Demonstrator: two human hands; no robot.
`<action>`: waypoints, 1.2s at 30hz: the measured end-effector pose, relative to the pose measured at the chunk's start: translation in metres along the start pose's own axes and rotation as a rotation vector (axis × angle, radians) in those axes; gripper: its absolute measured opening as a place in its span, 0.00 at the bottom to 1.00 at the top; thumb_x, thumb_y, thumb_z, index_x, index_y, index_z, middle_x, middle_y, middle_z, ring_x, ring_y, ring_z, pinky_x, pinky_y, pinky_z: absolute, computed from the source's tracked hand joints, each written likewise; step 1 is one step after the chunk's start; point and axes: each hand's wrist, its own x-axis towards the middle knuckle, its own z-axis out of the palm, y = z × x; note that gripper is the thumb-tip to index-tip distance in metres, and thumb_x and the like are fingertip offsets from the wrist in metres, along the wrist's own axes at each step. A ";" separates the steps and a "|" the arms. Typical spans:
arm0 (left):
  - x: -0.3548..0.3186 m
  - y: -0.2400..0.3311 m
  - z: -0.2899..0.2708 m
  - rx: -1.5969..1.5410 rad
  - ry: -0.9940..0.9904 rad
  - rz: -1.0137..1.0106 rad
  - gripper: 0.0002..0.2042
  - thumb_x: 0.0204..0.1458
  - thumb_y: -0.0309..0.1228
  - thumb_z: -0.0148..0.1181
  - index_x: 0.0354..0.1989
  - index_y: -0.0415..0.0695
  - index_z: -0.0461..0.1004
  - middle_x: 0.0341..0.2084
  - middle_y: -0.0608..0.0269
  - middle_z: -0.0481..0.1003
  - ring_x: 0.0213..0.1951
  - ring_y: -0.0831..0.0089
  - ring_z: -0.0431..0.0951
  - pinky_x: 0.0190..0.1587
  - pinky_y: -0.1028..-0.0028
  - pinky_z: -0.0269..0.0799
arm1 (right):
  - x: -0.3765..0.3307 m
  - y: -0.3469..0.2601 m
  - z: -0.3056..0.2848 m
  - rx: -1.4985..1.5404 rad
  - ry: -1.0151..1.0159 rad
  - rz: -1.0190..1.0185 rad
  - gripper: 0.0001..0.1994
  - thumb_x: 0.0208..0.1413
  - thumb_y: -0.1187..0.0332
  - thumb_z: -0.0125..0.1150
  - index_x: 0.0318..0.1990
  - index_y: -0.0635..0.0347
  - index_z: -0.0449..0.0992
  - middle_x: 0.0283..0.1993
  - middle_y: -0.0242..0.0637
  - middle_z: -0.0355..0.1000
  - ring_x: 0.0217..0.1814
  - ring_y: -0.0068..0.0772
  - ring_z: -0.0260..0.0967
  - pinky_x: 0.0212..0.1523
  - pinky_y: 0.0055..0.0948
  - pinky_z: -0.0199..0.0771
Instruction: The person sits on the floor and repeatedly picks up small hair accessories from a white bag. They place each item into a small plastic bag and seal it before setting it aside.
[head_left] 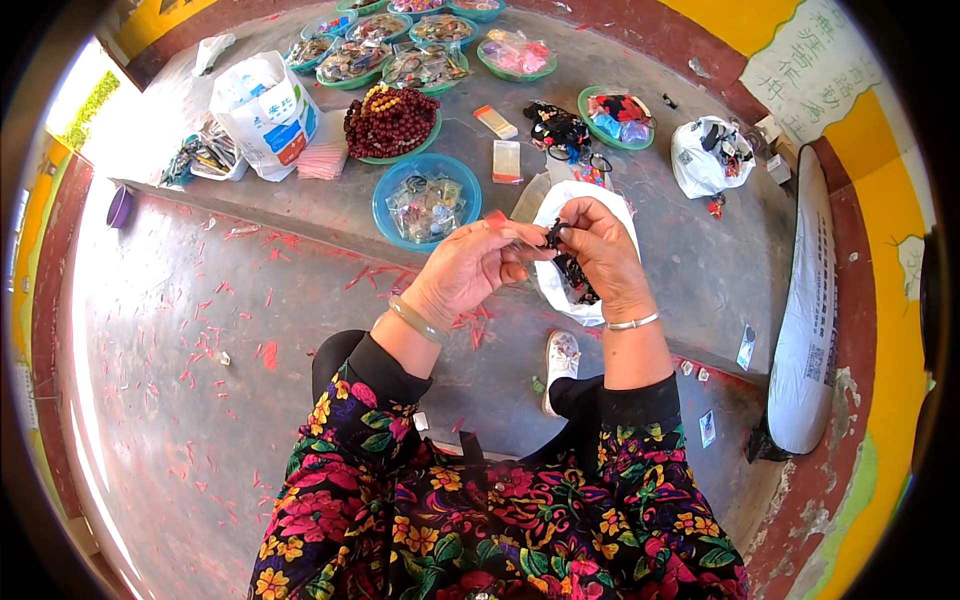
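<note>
My left hand [462,268] is closed on a small clear plastic bag [528,248], its fingertips pinching it near a bit of red. Close by, my right hand [606,262] pinches a small black object [554,236], perhaps a hair clip; its exact kind is too small to tell. The two hands nearly meet, with the black object at the bag's edge. Just below and behind them lies an open white plastic bag [590,312] holding several black pieces [574,272]. My right hand covers part of that bag.
A blue basin [376,212] of small clear packets stands left of my hands. Behind it are dark red beads [388,128], a large white carrier bag [262,112] and several filled basins. At right lie a stuffed white bag [690,168] and a long silver-wrapped bundle [808,320]. Red scraps litter the floor.
</note>
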 end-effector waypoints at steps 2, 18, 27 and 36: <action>0.002 -0.001 -0.004 -0.016 0.022 0.008 0.15 0.58 0.34 0.45 0.41 0.34 0.71 0.43 0.50 0.72 0.46 0.56 0.74 0.36 0.71 0.75 | 0.000 0.002 -0.004 0.007 0.047 0.035 0.08 0.50 0.76 0.58 0.38 0.61 0.70 0.32 0.30 0.71 0.33 0.18 0.69 0.33 0.17 0.67; -0.001 0.000 -0.002 -0.135 0.035 -0.039 0.12 0.54 0.30 0.47 0.37 0.33 0.71 0.40 0.49 0.73 0.42 0.55 0.76 0.41 0.64 0.75 | -0.007 -0.011 0.010 -0.072 0.007 0.031 0.08 0.46 0.76 0.62 0.36 0.64 0.77 0.27 0.30 0.72 0.25 0.17 0.67 0.26 0.15 0.65; 0.000 0.001 0.003 0.171 0.285 -0.106 0.12 0.56 0.31 0.47 0.40 0.37 0.72 0.38 0.54 0.74 0.41 0.64 0.76 0.33 0.76 0.73 | -0.002 -0.010 -0.018 -0.095 0.177 -0.029 0.08 0.48 0.75 0.61 0.36 0.67 0.77 0.27 0.32 0.73 0.25 0.19 0.66 0.27 0.16 0.66; 0.009 -0.019 -0.006 0.737 0.438 -0.283 0.15 0.55 0.34 0.48 0.44 0.35 0.71 0.35 0.62 0.73 0.35 0.74 0.75 0.36 0.76 0.72 | -0.007 -0.010 0.002 -0.328 0.110 -0.019 0.08 0.49 0.73 0.62 0.35 0.68 0.77 0.25 0.30 0.70 0.21 0.16 0.63 0.22 0.15 0.61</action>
